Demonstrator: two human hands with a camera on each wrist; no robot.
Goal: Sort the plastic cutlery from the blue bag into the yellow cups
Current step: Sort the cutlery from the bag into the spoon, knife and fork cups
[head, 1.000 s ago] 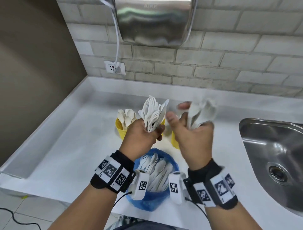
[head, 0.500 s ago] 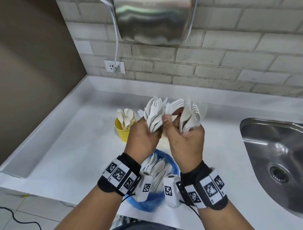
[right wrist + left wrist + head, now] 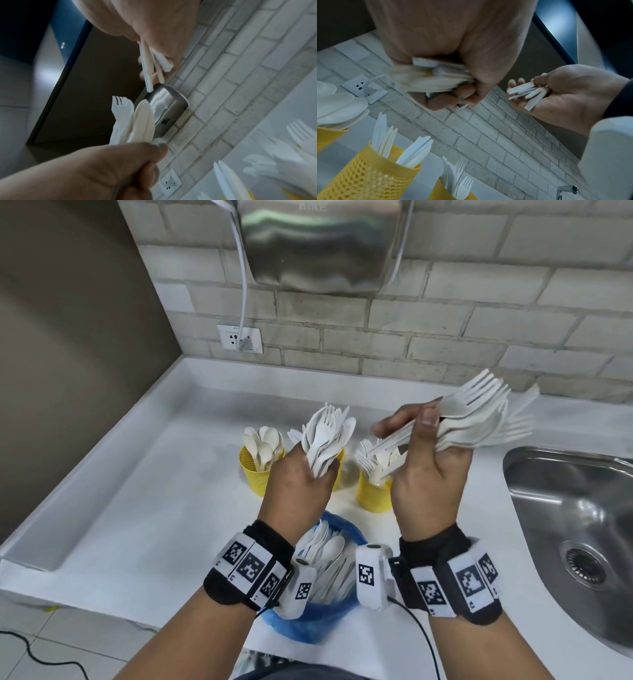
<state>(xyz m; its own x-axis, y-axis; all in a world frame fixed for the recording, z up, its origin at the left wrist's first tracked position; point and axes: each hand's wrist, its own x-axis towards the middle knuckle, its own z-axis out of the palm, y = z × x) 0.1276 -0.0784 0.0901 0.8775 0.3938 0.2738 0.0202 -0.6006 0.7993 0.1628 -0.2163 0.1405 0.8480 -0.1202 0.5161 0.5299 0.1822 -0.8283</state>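
My left hand [image 3: 301,474] grips an upright bunch of mixed white cutlery [image 3: 327,436], seen also in the left wrist view as the cutlery bunch [image 3: 426,78]. My right hand [image 3: 428,474] holds a stack of white forks [image 3: 479,412] tilted up to the right, above the right yellow cup [image 3: 375,494] that holds forks. The left yellow cup [image 3: 257,474] holds spoons. A middle yellow cup [image 3: 373,173] holds knives and is mostly hidden behind my left hand in the head view. The blue bag [image 3: 318,621] with more cutlery lies below my wrists.
A steel sink [image 3: 575,529] lies at the right. A steel hand dryer [image 3: 318,244] hangs on the brick wall, with a wall socket [image 3: 239,338] below left. The white counter [image 3: 137,508] has a raised rim along the left and back.
My hands have drawn apart. The right hand swung right with its forks, now fanned out and tilted up to the right. The left hand stayed put with its bunch.
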